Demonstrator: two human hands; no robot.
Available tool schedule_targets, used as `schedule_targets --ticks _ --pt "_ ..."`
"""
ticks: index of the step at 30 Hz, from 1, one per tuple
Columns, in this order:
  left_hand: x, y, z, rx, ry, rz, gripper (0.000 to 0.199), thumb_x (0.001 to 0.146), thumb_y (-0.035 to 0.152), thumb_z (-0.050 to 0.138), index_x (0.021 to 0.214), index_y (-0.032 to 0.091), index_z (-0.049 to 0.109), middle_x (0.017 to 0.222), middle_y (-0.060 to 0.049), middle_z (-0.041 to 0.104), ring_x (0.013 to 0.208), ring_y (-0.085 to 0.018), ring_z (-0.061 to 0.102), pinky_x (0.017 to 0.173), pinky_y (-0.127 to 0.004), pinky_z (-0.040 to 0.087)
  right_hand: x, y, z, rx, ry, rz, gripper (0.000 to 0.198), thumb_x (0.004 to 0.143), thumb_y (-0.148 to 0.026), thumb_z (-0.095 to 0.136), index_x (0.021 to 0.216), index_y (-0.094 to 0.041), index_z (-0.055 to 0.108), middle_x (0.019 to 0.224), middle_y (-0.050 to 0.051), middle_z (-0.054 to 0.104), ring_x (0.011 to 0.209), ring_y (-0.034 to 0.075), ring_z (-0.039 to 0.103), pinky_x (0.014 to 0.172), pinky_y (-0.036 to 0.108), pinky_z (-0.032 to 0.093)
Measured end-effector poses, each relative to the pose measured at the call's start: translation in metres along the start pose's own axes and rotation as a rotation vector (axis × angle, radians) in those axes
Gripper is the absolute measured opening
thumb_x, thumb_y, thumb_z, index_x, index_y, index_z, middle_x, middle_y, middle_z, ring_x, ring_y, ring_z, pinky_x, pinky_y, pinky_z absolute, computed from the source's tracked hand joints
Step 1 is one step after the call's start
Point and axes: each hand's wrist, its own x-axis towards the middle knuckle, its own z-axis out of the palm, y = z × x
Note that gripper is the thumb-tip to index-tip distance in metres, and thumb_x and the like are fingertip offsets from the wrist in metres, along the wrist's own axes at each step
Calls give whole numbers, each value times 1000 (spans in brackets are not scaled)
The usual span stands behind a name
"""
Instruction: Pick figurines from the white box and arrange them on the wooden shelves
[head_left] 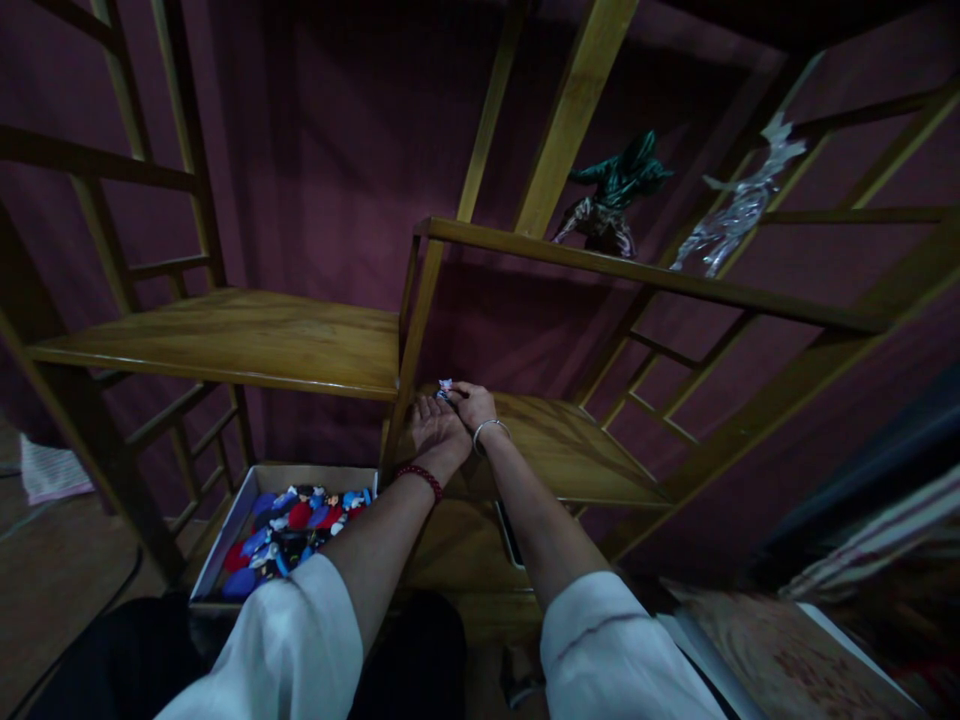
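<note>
A small light-coloured figurine [445, 387] stands near the left back of the middle wooden shelf [555, 440]. The fingers of my right hand [474, 405] are closed at its right side, pinching it. My left hand [435, 422] lies palm up with fingers stretched out, just in front of the figurine, and holds nothing. A dark red beaded bracelet circles my left wrist, and a silver bangle my right. Low on the left, a box [225, 545] holds many small figures on red, blue and black round bases.
On the upper right shelf stand a green-cloaked figure [619, 195] and a clear, silvery figure [742, 210]. A higher wooden shelf [247, 335] juts out at left. Beneath my right forearm a dark flat device [510, 535] lies on the lower board. Slatted wooden posts frame both sides.
</note>
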Motion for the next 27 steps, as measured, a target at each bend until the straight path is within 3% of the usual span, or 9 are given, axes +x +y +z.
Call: schedule_targets --ticks 5,20,27 --pt "1 -1 2 -11 23 23 53 83 24 28 132 4 32 139 -15 33 131 -24 23 109 -37 12 -1 -2 0 -29 13 2 18 71 -18 60 86 -20 70 88 1 71 85 14 63 83 22 46" --pt "-6 2 -14 -13 -104 -6 58 83 28 26 135 2 26 144 -13 21 134 -23 12 109 -36 7 -1 1 0 -26 -21 26 18 71 -20 61 87 -19 69 89 2 70 84 13 63 81 21 46" --pt "-5 0 -10 -46 -39 18 56 82 26 30 133 5 31 142 -15 28 133 -25 17 109 -40 11 -1 1 -2 -54 -30 -10 18 71 -21 61 88 -21 69 88 0 70 85 14 63 82 22 46"
